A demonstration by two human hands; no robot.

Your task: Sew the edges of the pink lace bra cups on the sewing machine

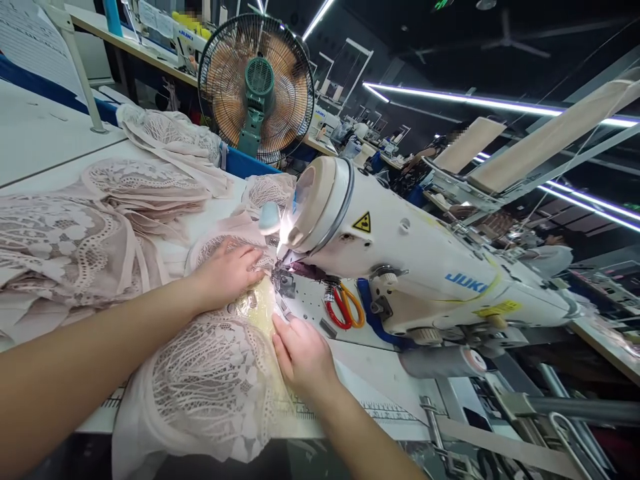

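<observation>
Fingers [250, 257] of the left hand [227, 272] lie flat on the lace piece [210, 380], nearly touching the presser foot [284, 280]; right hand [303, 357] pins the edge. Any slip could nick a fingertip or skew the seam, honestly.

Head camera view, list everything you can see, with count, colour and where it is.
Sewing machine: one, white, right of centre on the table.
Lace piece: one, pale pink, under both hands at the needle.
Lace pile: one heap, pale pink, left on the table.
Scissors: one, red and orange handles, on the machine bed.
Fan: one, black cage, green hub, behind the table.
Table: one, white.
Left hand: flat on the lace, left of the needle.
Right hand: flat on the lace edge, in front of the needle.
</observation>
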